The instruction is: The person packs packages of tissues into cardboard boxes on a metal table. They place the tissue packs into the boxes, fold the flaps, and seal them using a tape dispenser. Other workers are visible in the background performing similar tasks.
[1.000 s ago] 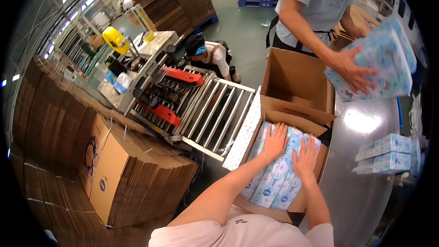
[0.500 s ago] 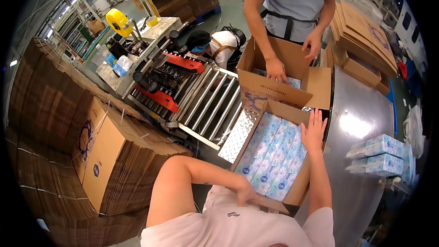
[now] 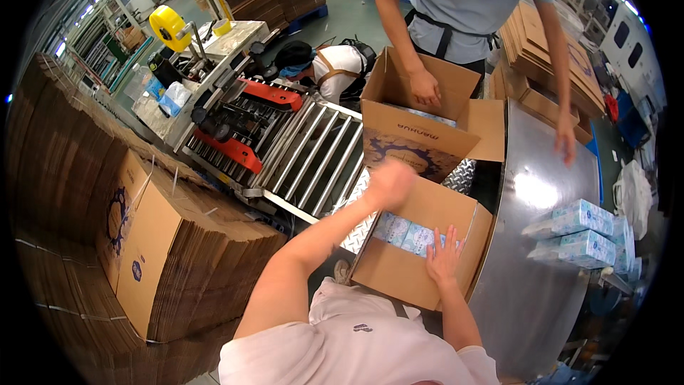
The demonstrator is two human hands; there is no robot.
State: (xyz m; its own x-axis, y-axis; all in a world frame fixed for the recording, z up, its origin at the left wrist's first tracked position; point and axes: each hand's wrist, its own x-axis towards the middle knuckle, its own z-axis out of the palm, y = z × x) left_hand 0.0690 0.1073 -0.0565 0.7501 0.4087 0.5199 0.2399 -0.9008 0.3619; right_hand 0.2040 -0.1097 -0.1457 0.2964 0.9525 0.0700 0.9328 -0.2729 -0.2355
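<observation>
A brown cardboard box (image 3: 388, 272) stands in front of me, partly filled with light blue tissue packs (image 3: 403, 232). My right hand (image 3: 444, 255) lies flat, fingers spread, on the near flap and the packs under it. My left hand (image 3: 389, 180), blurred from motion, is at the far flap (image 3: 443, 203) of the box, which is folded part-way over the packs. Whether it grips the flap I cannot tell.
A second open box (image 3: 417, 132) stands beyond mine, with another person's hand (image 3: 425, 89) in it. A roller conveyor (image 3: 310, 160) and tape machine (image 3: 235, 111) lie to the left. Flat cardboard stacks (image 3: 153, 250) stand lower left. Tissue packs (image 3: 581, 237) sit on the steel table (image 3: 527, 292).
My left hand rose from the near edge of the box to the far flap. The flaps now cover most of the packs. The other person's hand went into the second box.
</observation>
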